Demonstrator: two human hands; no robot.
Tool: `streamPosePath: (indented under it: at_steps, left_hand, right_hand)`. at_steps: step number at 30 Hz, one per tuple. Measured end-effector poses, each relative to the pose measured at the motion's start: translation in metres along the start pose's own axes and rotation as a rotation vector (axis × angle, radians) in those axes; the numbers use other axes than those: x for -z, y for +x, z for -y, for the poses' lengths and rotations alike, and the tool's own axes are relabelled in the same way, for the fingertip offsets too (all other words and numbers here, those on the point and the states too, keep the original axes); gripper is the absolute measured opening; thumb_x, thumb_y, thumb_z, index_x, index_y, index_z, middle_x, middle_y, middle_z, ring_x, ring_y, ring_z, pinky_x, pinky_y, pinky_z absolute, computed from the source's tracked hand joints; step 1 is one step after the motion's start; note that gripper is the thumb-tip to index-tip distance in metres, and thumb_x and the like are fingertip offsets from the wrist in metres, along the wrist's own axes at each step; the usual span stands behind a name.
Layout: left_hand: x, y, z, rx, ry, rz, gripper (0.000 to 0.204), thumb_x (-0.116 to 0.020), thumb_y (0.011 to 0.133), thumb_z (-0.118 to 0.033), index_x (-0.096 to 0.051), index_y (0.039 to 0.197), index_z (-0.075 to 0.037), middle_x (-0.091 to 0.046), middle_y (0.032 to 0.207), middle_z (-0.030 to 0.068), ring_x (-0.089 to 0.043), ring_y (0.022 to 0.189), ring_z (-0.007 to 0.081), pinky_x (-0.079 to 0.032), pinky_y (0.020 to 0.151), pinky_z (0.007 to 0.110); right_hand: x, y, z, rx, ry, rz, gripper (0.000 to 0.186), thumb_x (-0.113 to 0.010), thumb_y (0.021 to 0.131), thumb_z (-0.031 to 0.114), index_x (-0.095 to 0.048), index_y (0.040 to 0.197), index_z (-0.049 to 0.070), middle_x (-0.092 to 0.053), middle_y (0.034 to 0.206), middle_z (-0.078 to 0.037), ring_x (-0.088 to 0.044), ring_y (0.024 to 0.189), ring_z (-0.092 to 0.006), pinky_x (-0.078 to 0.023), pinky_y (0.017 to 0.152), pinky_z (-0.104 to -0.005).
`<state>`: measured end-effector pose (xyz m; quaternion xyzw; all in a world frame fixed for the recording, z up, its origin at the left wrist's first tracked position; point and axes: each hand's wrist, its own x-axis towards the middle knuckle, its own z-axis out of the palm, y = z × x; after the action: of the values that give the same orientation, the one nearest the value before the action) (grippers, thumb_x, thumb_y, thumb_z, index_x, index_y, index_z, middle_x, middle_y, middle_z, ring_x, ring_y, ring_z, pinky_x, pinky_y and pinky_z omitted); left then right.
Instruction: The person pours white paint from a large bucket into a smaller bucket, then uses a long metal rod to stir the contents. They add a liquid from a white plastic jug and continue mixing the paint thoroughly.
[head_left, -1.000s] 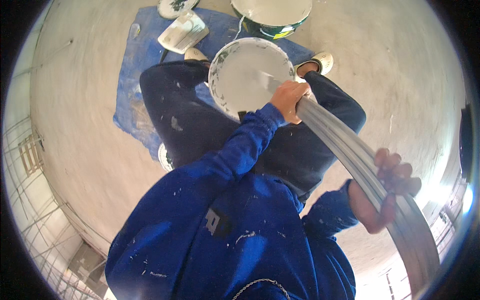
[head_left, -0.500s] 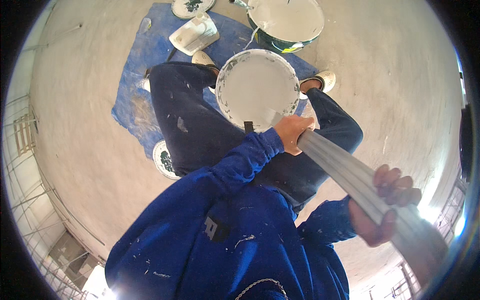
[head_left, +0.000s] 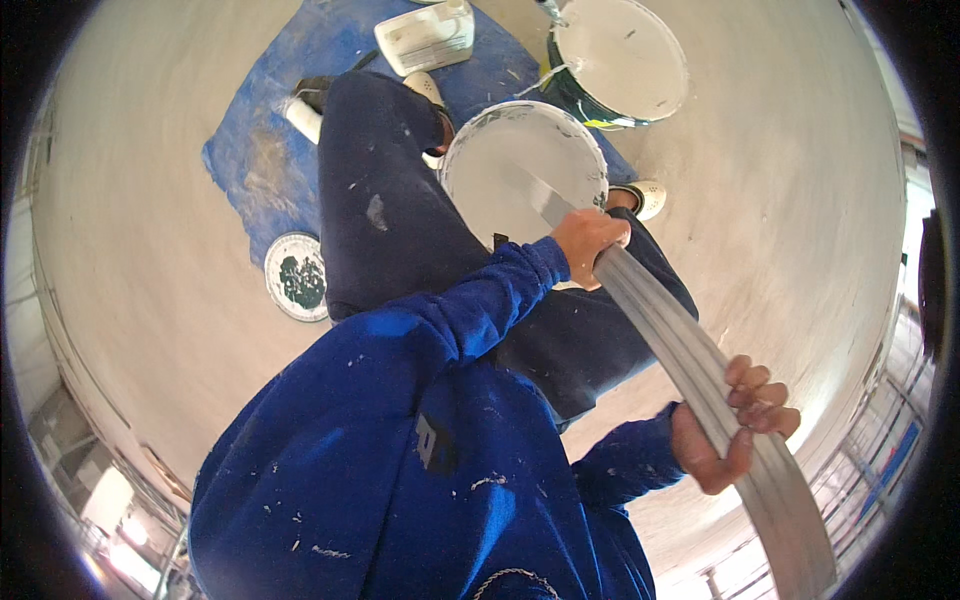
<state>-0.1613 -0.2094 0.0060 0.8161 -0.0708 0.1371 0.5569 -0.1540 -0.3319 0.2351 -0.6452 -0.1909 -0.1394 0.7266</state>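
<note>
A long grey grooved bar [head_left: 655,310], which looks like a metal straightedge, slants from the round bucket [head_left: 447,180] between my knees down to the lower right. My left hand [head_left: 590,243] is wrapped round it near the bucket. Beyond that hand a flat pale end shows over the bucket, seemingly the same bar. Farther along, my right hand [head_left: 735,425] grips the bar with fingers curled over its edge. Smooth off-white paste [head_left: 500,175] fills the bucket, and smears mark its inner wall.
A larger dark green bucket [head_left: 580,100] of pale paste stands ahead on the right, a tool handle at its rim. Ahead, a white plastic container [head_left: 425,40] lies on a blue sheet [head_left: 265,110]. A paint-marked round lid [head_left: 300,275] sits by my left leg.
The bar has shifted slightly left at its far lower end, with my right hand moving left along with it. More of its pale end shows over the bucket. My view has shifted too.
</note>
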Motion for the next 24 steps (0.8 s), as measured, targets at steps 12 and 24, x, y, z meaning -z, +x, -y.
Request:
streamPosePath:
  at_steps: [12,24]
  left_hand:
    - [0.011,0.003,-0.005,0.014,-0.121,0.048,0.047,-0.072,0.045,-0.016,-0.047,0.084,-0.012,-0.056,0.071,0.0091,-0.056,0.069,0.0336,-0.044,0.062,0.040]
    - [0.012,0.007,0.015,0.038,-0.088,-0.014,0.042,-0.074,0.052,-0.016,-0.048,0.085,-0.010,-0.054,0.077,0.0101,-0.053,0.077,0.0338,-0.041,0.069,0.042]
  right_hand:
    - [-0.016,0.003,0.002,0.013,0.025,0.257,0.018,-0.052,0.062,0.014,-0.038,0.073,0.015,-0.033,0.064,-0.001,-0.037,0.060,-0.0127,-0.034,0.062,-0.0289]
    - [0.010,-0.008,-0.024,0.051,0.117,0.093,0.023,-0.054,0.063,0.013,-0.036,0.077,0.012,-0.033,0.064,-0.002,-0.033,0.056,-0.0118,-0.030,0.054,-0.0293]
